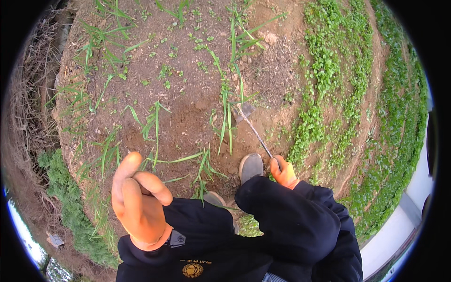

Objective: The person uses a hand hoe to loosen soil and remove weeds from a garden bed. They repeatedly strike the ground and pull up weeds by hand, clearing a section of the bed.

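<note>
My right hand (283, 171), in an orange glove, grips the thin shaft of a hand hoe (256, 132) beside my shoe. Its flat grey blade (245, 111) rests on the brown soil, partly behind long green leaves. A row of narrow-leaved plants (225, 95) grows just left of the blade. My left hand (141, 201), also gloved in orange, is raised over the bed at the lower left. Its index finger points outward, other fingers are bent, and nothing shows in it. Below its fingertips, more narrow-leaved plants (155, 127) stand in the soil.
Dense low leafy greens (322, 70) grow in strips to the right, with another leafy bed (398, 141) beyond. Dry brush (33, 88) lines the left edge, near a feathery green shrub (70, 208). My grey shoe (251, 167) stands on the soil; small seedlings (167, 72) dot the bed.
</note>
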`<act>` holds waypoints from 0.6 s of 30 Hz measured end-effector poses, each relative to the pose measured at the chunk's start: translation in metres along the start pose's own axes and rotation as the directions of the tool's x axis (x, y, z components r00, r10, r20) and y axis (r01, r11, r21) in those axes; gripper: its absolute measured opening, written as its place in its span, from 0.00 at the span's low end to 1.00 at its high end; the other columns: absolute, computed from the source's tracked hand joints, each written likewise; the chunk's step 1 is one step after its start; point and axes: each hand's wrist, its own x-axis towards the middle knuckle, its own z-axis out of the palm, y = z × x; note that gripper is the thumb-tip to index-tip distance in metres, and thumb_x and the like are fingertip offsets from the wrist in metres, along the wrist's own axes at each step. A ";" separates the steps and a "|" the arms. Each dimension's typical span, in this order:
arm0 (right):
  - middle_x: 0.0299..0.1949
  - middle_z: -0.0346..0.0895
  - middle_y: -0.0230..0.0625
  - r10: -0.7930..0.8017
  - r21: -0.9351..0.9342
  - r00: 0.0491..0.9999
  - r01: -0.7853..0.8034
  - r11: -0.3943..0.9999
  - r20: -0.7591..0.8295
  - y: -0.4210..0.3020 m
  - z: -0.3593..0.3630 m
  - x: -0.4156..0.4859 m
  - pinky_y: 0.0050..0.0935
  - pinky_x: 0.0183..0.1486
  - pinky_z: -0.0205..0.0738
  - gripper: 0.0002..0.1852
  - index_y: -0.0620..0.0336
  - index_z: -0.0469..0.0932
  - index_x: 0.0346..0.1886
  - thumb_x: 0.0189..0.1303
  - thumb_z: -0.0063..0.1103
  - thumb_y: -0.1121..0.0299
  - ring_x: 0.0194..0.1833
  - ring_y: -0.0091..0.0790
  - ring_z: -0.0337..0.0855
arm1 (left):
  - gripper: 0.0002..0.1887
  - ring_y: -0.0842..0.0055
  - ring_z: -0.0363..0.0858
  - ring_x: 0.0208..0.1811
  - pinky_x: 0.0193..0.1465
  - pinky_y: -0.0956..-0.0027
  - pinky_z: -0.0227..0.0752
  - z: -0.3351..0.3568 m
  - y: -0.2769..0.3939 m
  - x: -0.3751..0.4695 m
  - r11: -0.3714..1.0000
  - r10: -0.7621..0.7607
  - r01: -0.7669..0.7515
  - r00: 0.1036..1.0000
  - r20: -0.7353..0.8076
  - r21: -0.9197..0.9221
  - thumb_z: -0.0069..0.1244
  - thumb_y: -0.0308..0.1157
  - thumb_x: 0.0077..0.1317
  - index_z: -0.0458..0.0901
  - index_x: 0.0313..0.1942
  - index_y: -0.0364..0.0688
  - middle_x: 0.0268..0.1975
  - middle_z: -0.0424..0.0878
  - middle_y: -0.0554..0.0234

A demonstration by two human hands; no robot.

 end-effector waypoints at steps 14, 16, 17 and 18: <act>0.23 0.70 0.22 -0.014 0.689 0.998 0.055 0.722 -0.065 -0.110 -0.075 0.026 0.20 0.22 0.55 0.24 0.59 0.81 0.55 0.83 0.46 0.47 0.18 0.16 0.61 | 0.19 0.78 0.81 0.28 0.32 0.74 0.75 0.062 0.023 0.012 0.988 -0.151 0.155 0.938 0.313 0.014 0.41 0.30 0.81 0.76 0.65 0.29 0.36 0.88 0.59; 0.24 0.69 0.22 -0.117 0.704 0.979 0.200 0.681 -0.165 -0.129 -0.104 0.044 0.20 0.21 0.57 0.23 0.60 0.80 0.56 0.83 0.47 0.49 0.18 0.15 0.62 | 0.18 0.77 0.86 0.33 0.36 0.73 0.78 0.080 -0.006 0.018 0.928 -0.360 0.365 0.822 0.441 0.077 0.43 0.29 0.80 0.78 0.65 0.31 0.41 0.90 0.57; 0.24 0.68 0.21 -0.120 0.763 0.978 0.207 0.612 -0.169 -0.139 -0.117 0.053 0.20 0.21 0.57 0.23 0.61 0.79 0.57 0.83 0.48 0.50 0.18 0.16 0.61 | 0.18 0.77 0.86 0.35 0.37 0.74 0.78 0.093 -0.023 0.019 0.893 -0.428 0.437 0.754 0.499 0.105 0.45 0.31 0.80 0.78 0.65 0.32 0.44 0.90 0.57; 0.24 0.68 0.22 -0.121 0.812 0.973 0.229 0.537 -0.195 -0.148 -0.126 0.060 0.21 0.22 0.57 0.22 0.60 0.80 0.56 0.83 0.47 0.50 0.19 0.16 0.61 | 0.19 0.77 0.87 0.36 0.38 0.74 0.78 0.104 -0.039 0.019 0.857 -0.489 0.490 0.674 0.554 0.159 0.46 0.31 0.80 0.78 0.65 0.34 0.45 0.90 0.57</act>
